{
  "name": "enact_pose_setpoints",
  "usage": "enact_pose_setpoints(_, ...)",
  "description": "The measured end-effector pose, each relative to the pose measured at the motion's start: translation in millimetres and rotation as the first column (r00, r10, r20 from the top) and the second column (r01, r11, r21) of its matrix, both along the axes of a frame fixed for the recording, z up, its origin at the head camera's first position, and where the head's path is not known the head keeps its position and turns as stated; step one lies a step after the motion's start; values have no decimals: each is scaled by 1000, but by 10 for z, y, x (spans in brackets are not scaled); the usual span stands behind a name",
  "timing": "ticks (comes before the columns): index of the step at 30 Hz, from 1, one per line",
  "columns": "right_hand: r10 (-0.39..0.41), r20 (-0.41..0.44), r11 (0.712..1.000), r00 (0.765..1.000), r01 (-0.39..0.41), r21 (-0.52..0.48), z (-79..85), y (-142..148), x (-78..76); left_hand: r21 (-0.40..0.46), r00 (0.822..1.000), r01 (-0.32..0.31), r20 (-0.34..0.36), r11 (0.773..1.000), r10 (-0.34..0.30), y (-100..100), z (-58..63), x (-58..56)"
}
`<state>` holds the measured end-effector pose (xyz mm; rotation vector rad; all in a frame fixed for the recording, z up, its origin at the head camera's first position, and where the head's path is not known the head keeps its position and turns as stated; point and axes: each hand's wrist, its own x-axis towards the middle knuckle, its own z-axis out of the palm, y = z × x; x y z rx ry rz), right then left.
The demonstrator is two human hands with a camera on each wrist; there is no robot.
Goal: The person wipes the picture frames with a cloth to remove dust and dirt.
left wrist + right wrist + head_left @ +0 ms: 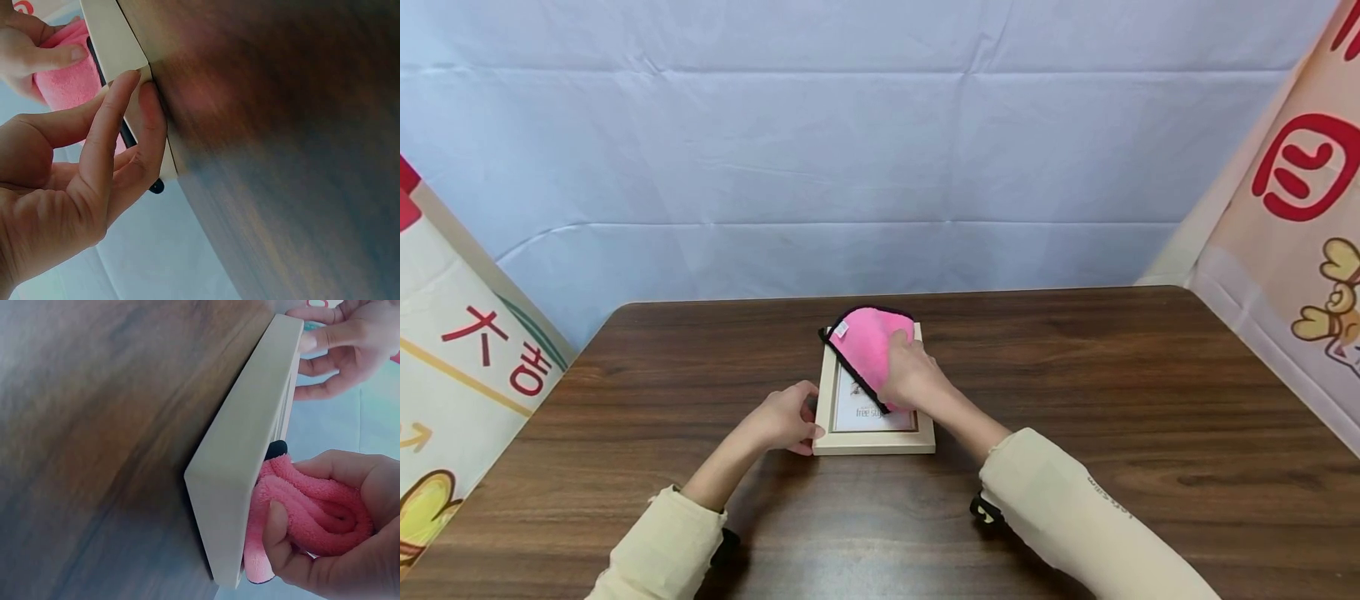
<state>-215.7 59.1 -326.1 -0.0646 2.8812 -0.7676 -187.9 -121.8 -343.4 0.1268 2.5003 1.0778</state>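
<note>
A pale cream picture frame [874, 444] lies flat on the table, a printed insert [853, 414] showing behind its front. Over its upper part spreads a pink cloth [868, 346] with black edging and a small white tag. My right hand [913, 371] grips this cloth against the frame; in the right wrist view the cloth [319, 512] is bunched in folds between thumb and fingers. At the frame's near left corner, my left hand [786, 419] holds the side edge, thumb on the border and fingertips along the outer side.
The dark wood-grain table [1075, 392] extends to both sides of the frame. Behind it hangs a pale blue-white cloth backdrop [850, 150]. Printed banners flank the table, one on the left [467, 358] and one on the right [1300, 275].
</note>
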Motion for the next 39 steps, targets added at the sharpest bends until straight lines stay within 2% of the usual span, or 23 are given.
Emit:
enact_pose_setpoints(8,-27,-5,999,1000,27,-26,5,67,-36,6,1000,2,0,1000,-2,0,-8,-5)
enact_pose_setpoints(15,-2,-4,999,1000,1,-52,-14,9,-23,9,1000,1,-1,1000,-1,0,-16,-5)
enact_pose_setpoints(28,-50,59,987,997,59,-151,-20,-157,25,13,1000,-3,-1,1000,3,1,-18,-10)
enact_pose_setpoints(39,-64,21,990,998,66,-125,-37,-159,27,21,1000,-10,-10,1000,10,0,-17,2)
